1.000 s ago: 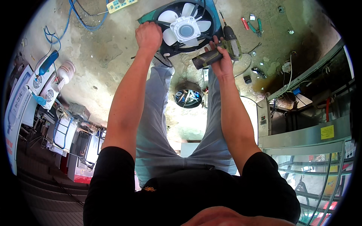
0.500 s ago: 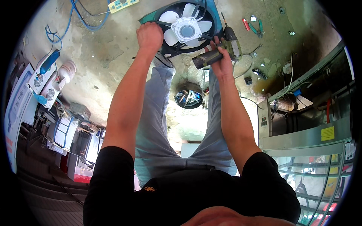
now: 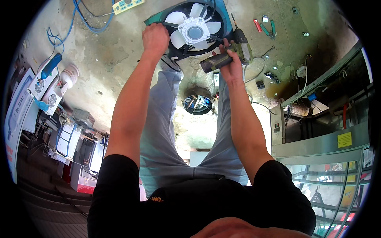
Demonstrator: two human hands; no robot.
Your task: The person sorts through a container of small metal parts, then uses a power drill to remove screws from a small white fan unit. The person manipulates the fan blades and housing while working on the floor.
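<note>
An axial fan (image 3: 193,33) with white blades and a white motor hub in a black housing lies at the top, between my feet. My left hand (image 3: 155,39) is closed at the fan's upper-left edge, its fingertips hidden. A cordless drill (image 3: 243,51) with a long bit is in my right hand (image 3: 230,63), beside the fan's lower-right corner; my thumb lies over its grip, with fingertips showing beyond.
A round pot of tools (image 3: 197,104) sits between my legs. Pliers (image 3: 272,28) and a red item (image 3: 257,25) lie at right, a power strip (image 3: 127,5) and blue cables upper left. A metal-framed appliance (image 3: 317,142) stands right, cluttered equipment (image 3: 67,139) left.
Both hands and the drill have shifted slightly to the left in the picture, with their grips unchanged. The fan appears almost still.
</note>
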